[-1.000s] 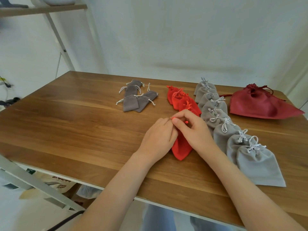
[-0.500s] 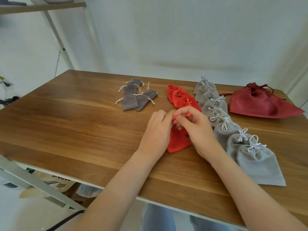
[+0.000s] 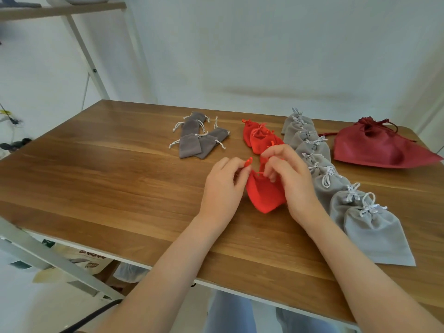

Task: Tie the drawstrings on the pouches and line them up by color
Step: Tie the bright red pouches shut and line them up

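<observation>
bare forearms, sleeveless, light blue trousers (image 3: 230, 313)

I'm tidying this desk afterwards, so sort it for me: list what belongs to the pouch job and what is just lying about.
Part of the job:
- red pouch at both hands, left hand, right hand
- red row
- light grey row
- dark grey pouches, strings loose
- probably the big dark red bag

Lying about:
- shelf
- paper bag under the table

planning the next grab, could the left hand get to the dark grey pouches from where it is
Probably yes. The dark grey pouches lie ahead and left of the left hand with only bare table between, but it is pinching the red pouch's drawstring and would need to let go.
</observation>
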`<state>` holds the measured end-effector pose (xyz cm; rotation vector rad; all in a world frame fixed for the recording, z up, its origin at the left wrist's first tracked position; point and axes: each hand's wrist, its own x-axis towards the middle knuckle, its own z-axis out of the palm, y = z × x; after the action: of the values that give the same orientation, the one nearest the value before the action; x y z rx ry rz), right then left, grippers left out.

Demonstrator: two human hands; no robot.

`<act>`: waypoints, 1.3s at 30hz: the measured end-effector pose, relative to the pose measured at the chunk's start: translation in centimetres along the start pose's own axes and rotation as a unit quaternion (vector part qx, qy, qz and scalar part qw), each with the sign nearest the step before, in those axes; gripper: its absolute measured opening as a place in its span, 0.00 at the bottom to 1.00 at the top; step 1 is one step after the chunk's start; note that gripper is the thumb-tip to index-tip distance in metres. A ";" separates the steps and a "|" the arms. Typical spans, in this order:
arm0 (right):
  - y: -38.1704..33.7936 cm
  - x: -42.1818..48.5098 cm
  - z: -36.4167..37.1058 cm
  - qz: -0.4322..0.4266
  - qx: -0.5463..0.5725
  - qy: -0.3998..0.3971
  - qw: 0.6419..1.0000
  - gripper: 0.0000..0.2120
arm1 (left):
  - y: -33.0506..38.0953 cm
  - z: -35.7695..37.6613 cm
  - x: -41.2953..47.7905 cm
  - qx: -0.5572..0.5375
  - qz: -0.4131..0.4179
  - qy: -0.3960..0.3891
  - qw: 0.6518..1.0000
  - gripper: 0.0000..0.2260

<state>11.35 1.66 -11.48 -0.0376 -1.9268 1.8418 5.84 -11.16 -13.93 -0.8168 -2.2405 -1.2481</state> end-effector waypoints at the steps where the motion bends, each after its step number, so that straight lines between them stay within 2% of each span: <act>1: 0.1 -0.1 -0.1 -0.010 -0.064 0.013 0.998 0.06 | 0.2 -0.1 0.1 -0.021 -0.018 0.006 1.000 0.05; 4: 1.0 -0.3 0.0 -0.070 -0.287 0.000 0.955 0.07 | 0.9 -0.5 0.3 -0.121 -0.085 -0.004 0.989 0.06; 5: 1.4 -0.2 0.1 -0.097 -0.331 -0.008 0.939 0.08 | 0.9 -0.6 0.3 -0.162 -0.110 -0.014 0.981 0.07; 9: 2.4 0.2 0.2 -0.141 -0.341 -0.018 0.929 0.11 | 1.4 -1.0 0.6 -0.315 -0.184 -0.037 0.931 0.05; 12: 2.3 0.3 0.4 -0.168 -0.353 -0.001 0.920 0.11 | 2.1 -1.2 0.6 -0.446 -0.250 -0.069 0.857 0.07; 17: 1.9 0.2 0.0 -0.174 -0.388 0.043 0.904 0.15 | 2.7 -1.9 0.9 -0.514 -0.280 -0.114 0.803 0.07; 19: 1.8 0.1 -0.3 -0.159 -0.413 0.051 0.895 0.15 | 2.5 -1.8 0.9 -0.498 -0.284 -0.119 0.811 0.08; 24: 1.3 0.4 -1.1 -0.146 -0.448 0.128 0.873 0.13 | 2.0 -1.1 0.6 -0.410 -0.279 -0.100 0.863 0.09; 26: 1.1 0.4 -0.9 -0.093 -0.390 0.115 0.909 0.14 | 1.9 -0.9 0.6 -0.393 -0.285 -0.087 0.870 0.09; 28: 1.0 0.3 -0.5 -0.039 -0.277 0.068 0.958 0.14 | 1.8 -0.7 0.5 -0.396 -0.308 -0.075 0.862 0.09; 30: 0.8 0.2 -0.1 -0.023 -0.172 0.027 0.984 0.13 | 1.7 -0.4 0.5 -0.393 -0.322 -0.079 0.858 0.06; 33: 0.6 0.0 0.2 -0.008 -0.058 -0.025 0.998 0.12 | 1.4 -0.2 0.4 -0.378 -0.314 -0.092 0.866 0.03; 36: 0.6 -0.2 0.7 -0.018 -0.072 -0.054 0.996 0.12 | 1.3 -0.2 0.3 -0.365 -0.294 -0.097 0.878 0.07; 39: 0.8 -0.2 0.8 -0.026 -0.098 -0.045 0.994 0.09 | 1.4 -0.3 0.3 -0.359 -0.295 -0.099 0.880 0.09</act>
<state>11.05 0.90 -12.30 0.0322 -2.1459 1.6409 6.60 -10.74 -12.75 -0.4991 -2.2582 -2.4785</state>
